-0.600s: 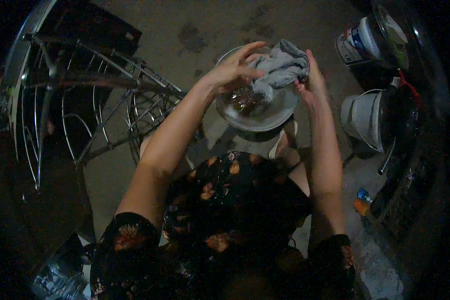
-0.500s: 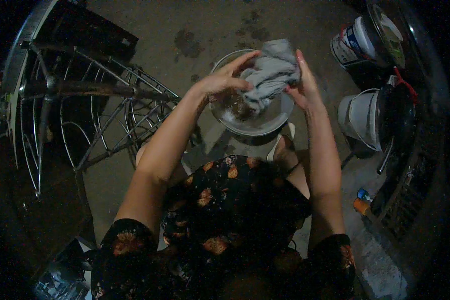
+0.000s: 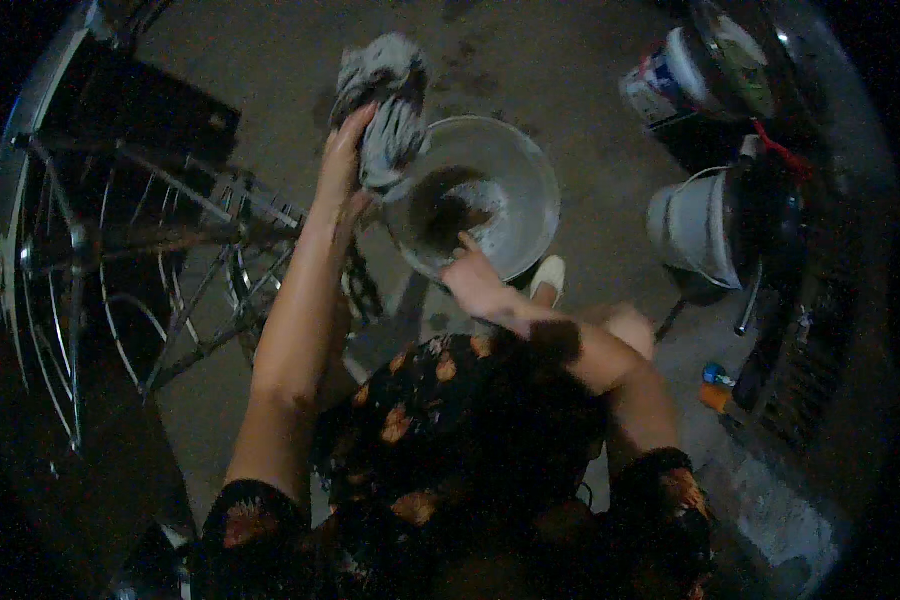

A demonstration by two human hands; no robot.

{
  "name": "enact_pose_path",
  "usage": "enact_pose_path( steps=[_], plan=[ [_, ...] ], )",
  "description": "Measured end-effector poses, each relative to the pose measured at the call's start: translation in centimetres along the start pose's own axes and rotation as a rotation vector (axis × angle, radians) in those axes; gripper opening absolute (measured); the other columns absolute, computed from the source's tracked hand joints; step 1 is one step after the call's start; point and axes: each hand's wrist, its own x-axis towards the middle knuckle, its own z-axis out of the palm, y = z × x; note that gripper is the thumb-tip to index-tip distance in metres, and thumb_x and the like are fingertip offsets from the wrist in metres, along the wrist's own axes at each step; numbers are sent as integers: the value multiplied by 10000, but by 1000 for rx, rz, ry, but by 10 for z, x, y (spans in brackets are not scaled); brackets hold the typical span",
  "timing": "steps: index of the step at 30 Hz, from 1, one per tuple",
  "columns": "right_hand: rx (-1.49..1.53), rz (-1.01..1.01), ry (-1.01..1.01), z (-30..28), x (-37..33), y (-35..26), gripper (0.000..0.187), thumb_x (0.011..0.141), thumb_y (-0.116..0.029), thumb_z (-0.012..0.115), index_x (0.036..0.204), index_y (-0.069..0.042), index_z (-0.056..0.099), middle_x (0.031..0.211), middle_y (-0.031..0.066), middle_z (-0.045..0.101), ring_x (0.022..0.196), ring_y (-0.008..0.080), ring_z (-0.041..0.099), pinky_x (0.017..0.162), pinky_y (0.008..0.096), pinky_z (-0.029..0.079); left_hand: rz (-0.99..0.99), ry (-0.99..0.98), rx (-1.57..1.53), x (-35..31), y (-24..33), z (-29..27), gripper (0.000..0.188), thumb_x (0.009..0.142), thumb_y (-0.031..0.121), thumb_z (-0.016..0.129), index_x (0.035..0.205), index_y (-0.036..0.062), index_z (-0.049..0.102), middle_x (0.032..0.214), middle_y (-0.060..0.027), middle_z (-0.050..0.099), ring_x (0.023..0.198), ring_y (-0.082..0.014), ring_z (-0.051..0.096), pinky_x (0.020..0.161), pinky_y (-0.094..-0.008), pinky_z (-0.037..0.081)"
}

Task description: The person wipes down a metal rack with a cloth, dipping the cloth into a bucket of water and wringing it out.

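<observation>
Down on the grey concrete floor (image 3: 570, 60), dim and blotched with dark damp patches, stands a round metal basin (image 3: 525, 175) with murky water in it. Over the basin's left rim the left hand (image 3: 342, 170) is clamped on a bunched grey cloth (image 3: 385, 105), lifted clear of the water. At the near rim the right hand (image 3: 475, 280) rests, fingers loose, gripping nothing. Left is a wire rack (image 3: 120, 260); right, a pale bucket (image 3: 695, 225) and a paint tin (image 3: 655, 85).
</observation>
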Motion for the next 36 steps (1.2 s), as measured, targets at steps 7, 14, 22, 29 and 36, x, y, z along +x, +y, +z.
enact_pose_path(
  steps=[7, 14, 22, 29, 36],
  plan=[
    [61, 135, 235, -61, -46, 84, 72, 601, -32, 590, 627, -80, 637, 625, 100, 591, 748, 264, 603, 1021, 513, 252, -70, -21, 83, -11, 0, 13, 350, 844, 276, 588, 1097, 35, 568, 1094, -83, 581, 977, -191, 569, 823, -333, 460],
    [-91, 282, 119, -79, -83, 146, 104, 667, -52, 555, 674, -70, 656, 698, 120, 628, 801, 271, 613, 996, 467, 321, -227, -110, 127, -25, -11, 16, 672, 842, 461, 552, 1333, 49, 351, 1291, -97, 455, 1145, -240, 474, 932, -386, 399],
    [-133, 354, 60, -3, -121, 179, 215, 696, -121, 589, 891, -165, 671, 905, 117, 629, 974, 280, 542, 956, 437, 343, -278, -133, 258, -43, -2, 31, 662, 825, 510, 550, 1268, 35, 423, 1231, -75, 503, 1099, -214, 498, 932, -362, 398],
    [1118, 145, 839, -111, -71, 85, 497, 827, -119, 483, 1312, -60, 389, 1241, 170, 485, 1126, 304, 476, 958, 376, 369, -215, -550, 562, -50, -5, 1, 514, 871, 342, 496, 1228, -22, 442, 1165, -66, 513, 1055, -163, 467, 903, -308, 367],
    [1907, 176, 796, -172, -32, 17, 420, 808, 6, 401, 1226, -6, 438, 1141, 75, 523, 1038, 158, 488, 890, 307, 395, 701, -317, 1245, -108, 23, -22, 503, 801, 113, 486, 1282, 33, 360, 1266, -243, 400, 1141, -404, 422, 977, -412, 335]
  ],
)
